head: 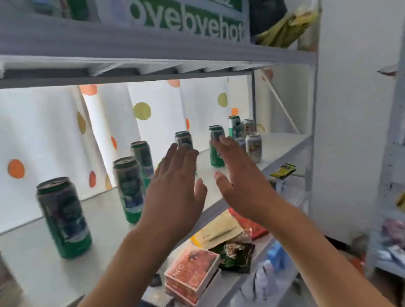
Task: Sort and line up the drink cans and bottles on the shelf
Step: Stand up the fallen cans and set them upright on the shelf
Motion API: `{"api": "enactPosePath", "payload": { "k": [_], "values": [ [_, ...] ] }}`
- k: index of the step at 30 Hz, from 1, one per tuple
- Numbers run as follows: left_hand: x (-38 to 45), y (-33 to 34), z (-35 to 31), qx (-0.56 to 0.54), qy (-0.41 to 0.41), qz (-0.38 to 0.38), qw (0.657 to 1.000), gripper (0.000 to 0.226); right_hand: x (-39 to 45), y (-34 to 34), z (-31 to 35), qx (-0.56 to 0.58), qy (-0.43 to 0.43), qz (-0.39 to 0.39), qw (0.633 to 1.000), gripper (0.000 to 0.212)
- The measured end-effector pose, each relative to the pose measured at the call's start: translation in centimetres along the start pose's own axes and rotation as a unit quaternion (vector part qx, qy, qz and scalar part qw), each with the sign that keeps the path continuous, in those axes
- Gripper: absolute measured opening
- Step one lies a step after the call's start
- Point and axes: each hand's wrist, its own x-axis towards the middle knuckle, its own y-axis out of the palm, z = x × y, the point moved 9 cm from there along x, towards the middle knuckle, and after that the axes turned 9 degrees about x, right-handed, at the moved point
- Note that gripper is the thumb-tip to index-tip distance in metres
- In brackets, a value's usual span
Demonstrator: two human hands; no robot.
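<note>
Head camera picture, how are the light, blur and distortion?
Head view: bright backlight through the dotted curtain; the nearest green can is smeared by motion blur; shelf edges bow from the wide lens; both open hands stay fairly sharp.

**Storeroom corner: shelving, curtain, walls**

Grey metal shelving unit [315,112], upper board [52,41] carrying a green sign [185,8] with white lettering and a yellowish bundle [287,26] at its right end. Behind the unit, a white curtain [39,138] printed with orange and olive dots, lit brightly from behind. Plain white wall [356,81] to the right. Second pale shelf rack [401,106] at far right, paint worn, holding assorted blurred goods. Lower board of the main unit bears red boxes [192,270] and mixed packets [237,251].
</note>
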Motion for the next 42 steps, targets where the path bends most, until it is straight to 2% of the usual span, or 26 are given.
{"api": "enactPosePath", "payload": {
  "k": [4,8,14,19,25,31,36,39,42],
  "values": [
    [3.5,4.8,-5.7,-0.035,-0.024,0.022,0.999,0.054,-0.6,-5.3,-7.3,0.010,0.025,-0.012,1.000,0.060],
    [6.2,8.6,-10.3,-0.068,-0.055,0.010,0.996,0.051,-0.2,-8.3,-12.5,-0.003,0.007,-0.006,1.000,0.055],
    [9.7,12.0,-12.6,-0.046,-0.059,0.020,0.997,0.050,3.1,-10.7,-19.1,0.002,0.012,-0.014,1.000,0.060],
    [14.1,14.9,-10.3,-0.081,-0.117,-0.011,0.990,0.046,6.3,-8.5,-22.8,0.016,0.009,0.013,1.000,0.061],
    [20.3,20.9,-5.9,-0.148,-0.177,-0.042,0.972,0.042,11.5,-6.2,-27.6,-0.027,-0.004,0.045,0.999,0.056],
    [25.4,25.1,-0.4,-0.165,-0.211,-0.078,0.960,0.043,19.7,-3.3,-32.2,-0.033,0.021,0.075,0.996,0.050],
    [27.9,27.8,3.8,-0.159,-0.234,-0.092,0.955,0.031,26.3,-1.4,-36.7,0.000,0.066,0.077,0.995,0.045],
    [28.8,29.8,6.8,-0.160,-0.275,-0.102,0.943,0.027,29.3,-0.1,-40.4,0.006,0.084,0.077,0.994,0.041],
    [29.5,31.6,7.5,-0.171,-0.285,-0.086,0.939,0.029,31.8,1.1,-43.8,0.021,0.115,0.074,0.990,0.041]
  ]
}}
